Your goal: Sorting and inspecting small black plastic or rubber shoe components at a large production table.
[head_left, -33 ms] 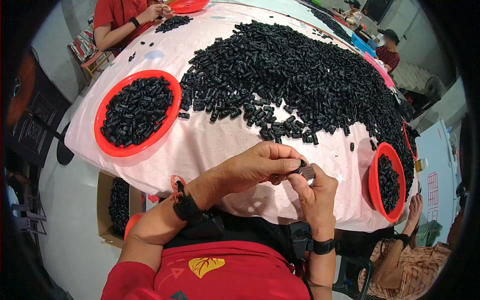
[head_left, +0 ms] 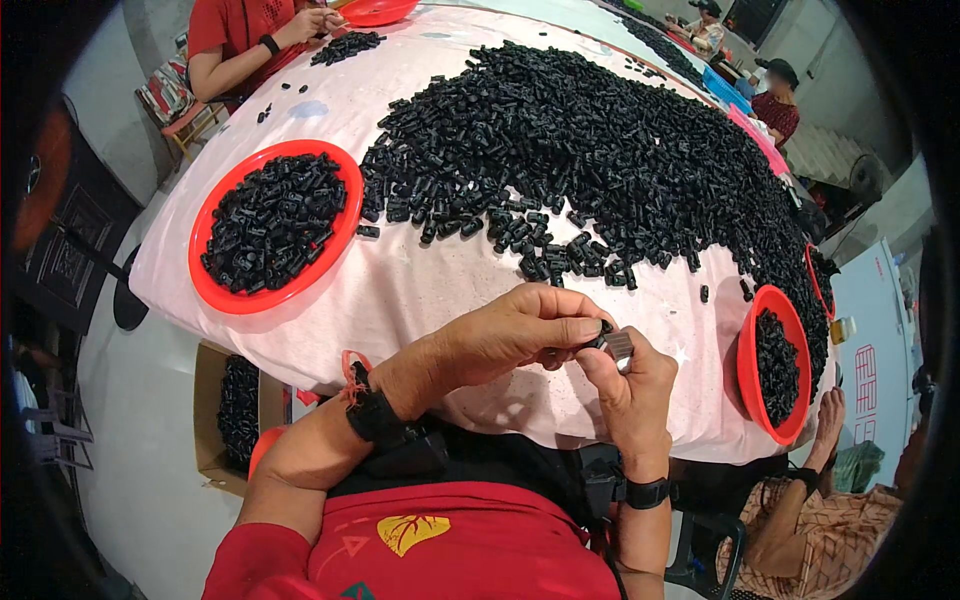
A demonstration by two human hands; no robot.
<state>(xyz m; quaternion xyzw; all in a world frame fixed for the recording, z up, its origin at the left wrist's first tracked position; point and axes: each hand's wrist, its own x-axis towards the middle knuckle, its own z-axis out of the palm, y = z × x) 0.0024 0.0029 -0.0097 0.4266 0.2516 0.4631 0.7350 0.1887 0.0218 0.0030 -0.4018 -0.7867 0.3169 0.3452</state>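
Observation:
Over the near edge of the cloth-covered table, my two hands meet. My left hand (head_left: pixel 520 328) pinches a small black plastic piece (head_left: pixel 605 331) between thumb and fingers. My right hand (head_left: pixel 632 385) is closed round a small flat grey metal piece (head_left: pixel 619 346), perhaps a blade, whose end touches or nearly touches the black piece. Fingers cover much of both items. Beyond the hands spreads a large heap of similar black plastic pieces (head_left: pixel 570 130), with several loose ones (head_left: pixel 570 258) at its near edge.
A red basin (head_left: pixel 352 215) of black pieces stands at left, another red basin (head_left: pixel 746 375) at right. Below the table's left edge is a cardboard box (head_left: pixel 212 420) of pieces. Co-workers sit at far left (head_left: pixel 215 50), far right (head_left: pixel 785 112) and near right (head_left: pixel 800 520).
The grey metal piece in my right hand has tilted slightly and now catches brighter light. Both hands stay in nearly the same place.

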